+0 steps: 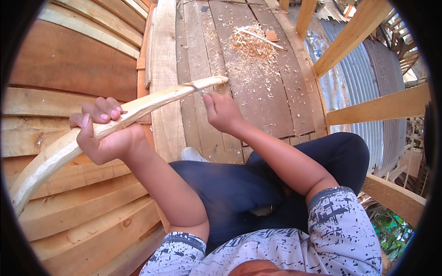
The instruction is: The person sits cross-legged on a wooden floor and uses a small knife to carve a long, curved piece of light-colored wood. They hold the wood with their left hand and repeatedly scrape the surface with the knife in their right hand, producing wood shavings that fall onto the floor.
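Note:
A long, pale, curved piece of carved wood (159, 97) slants across the left and middle, its narrow tip at the right. My left hand (108, 133) is closed around its thicker part, thumb and fingers on either side. Close to the tip, my right hand (223, 110) is closed on a knife (197, 87). Its dark, thin blade is smeared by motion and crosses the wood's near face; the handle is hidden inside my fist.
Wood shavings (253, 48) lie heaped on the plank floor (267, 101), with a thin stick (262, 37) and small orange-brown block (271, 36) on them. A board wall (69, 60) rises at left. Timber rails (377, 108) and corrugated metal sheets (368, 83) stand at right.

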The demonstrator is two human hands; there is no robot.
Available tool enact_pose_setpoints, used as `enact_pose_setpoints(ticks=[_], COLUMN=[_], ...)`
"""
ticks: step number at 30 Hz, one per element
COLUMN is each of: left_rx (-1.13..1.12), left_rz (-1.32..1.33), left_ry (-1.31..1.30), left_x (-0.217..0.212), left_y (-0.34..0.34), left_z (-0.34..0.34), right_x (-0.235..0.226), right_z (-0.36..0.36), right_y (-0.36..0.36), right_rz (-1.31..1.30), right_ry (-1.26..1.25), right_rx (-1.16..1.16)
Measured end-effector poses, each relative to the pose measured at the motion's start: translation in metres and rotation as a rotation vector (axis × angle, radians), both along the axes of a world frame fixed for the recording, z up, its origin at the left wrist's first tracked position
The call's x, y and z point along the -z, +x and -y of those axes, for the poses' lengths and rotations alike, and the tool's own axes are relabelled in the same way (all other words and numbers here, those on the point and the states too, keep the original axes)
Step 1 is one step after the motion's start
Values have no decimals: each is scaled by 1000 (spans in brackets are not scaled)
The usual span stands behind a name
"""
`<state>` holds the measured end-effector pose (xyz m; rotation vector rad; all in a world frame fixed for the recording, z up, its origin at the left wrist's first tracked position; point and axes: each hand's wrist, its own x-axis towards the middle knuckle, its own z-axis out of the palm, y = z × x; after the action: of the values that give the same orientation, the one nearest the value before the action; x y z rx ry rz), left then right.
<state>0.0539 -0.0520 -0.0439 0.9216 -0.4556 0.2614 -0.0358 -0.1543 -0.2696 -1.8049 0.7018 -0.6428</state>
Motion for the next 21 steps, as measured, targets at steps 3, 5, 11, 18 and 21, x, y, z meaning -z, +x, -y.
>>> enact_pose_setpoints(ticks=[3,5,11,18,21], left_rx=[27,-2,-14,-8,-14], left_rz=[-3,-3,-16,-13,-13], left_ry=[5,4,-2,-3,-8], left_x=[0,-2,-3,-1,2], left_y=[0,-1,-4,-2,6], left_z=[2,2,6,4,-4], right_x=[4,-1,1,18,-20], right_z=[2,-1,5,3,-7], right_y=[0,3,-3,4,4], right_rz=[47,-155,-209,25,-47], right_ry=[-37,101,96,6,94], right_rx=[6,85,76,23,-86])
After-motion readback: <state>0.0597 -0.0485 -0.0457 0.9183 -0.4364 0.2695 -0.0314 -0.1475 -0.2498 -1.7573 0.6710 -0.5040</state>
